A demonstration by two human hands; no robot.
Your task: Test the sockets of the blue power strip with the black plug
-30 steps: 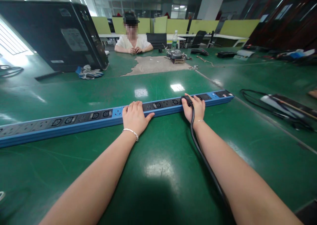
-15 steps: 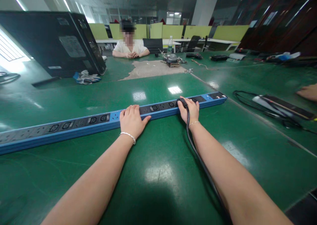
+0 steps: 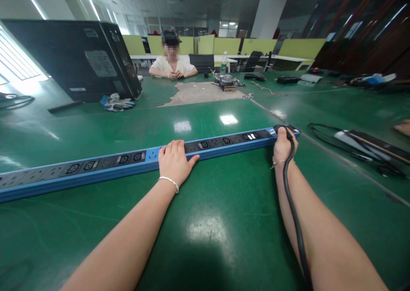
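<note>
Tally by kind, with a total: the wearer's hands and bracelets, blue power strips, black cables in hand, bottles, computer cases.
Wearer's hands: 2 (left hand, right hand)
Bracelets: 2
Blue power strip: 1
Black cable in hand: 1
Bottle: 1
Computer case: 1
Total: 8

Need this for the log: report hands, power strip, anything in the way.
Left hand resting on blue power strip. Right hand gripping black plug at strip's right end, seating hidden. Possible snag: black cord along right forearm.
</note>
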